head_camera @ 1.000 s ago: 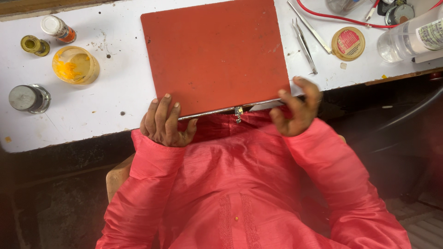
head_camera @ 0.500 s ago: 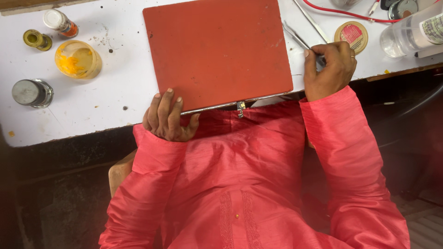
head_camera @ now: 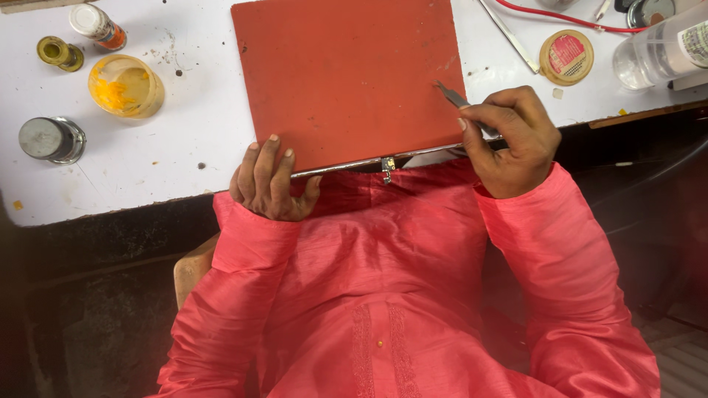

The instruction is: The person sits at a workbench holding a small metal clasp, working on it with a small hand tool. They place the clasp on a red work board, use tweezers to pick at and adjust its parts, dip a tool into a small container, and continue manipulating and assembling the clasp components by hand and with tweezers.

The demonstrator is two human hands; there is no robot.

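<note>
On the white table (head_camera: 147, 155), keep your left hand (head_camera: 269, 184) pressing flat on the near edge of the red mat (head_camera: 346, 74) while your right hand (head_camera: 509, 140) grips the tweezers (head_camera: 450, 94) tight over its right side.

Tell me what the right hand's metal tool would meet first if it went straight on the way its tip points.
Likely the red board: the tweezers in the right hand point up-left across its surface, though height above it is unclear.

Round red-labelled tin (head_camera: 566, 56); labelled clear bottle (head_camera: 664, 51), top right.
</note>
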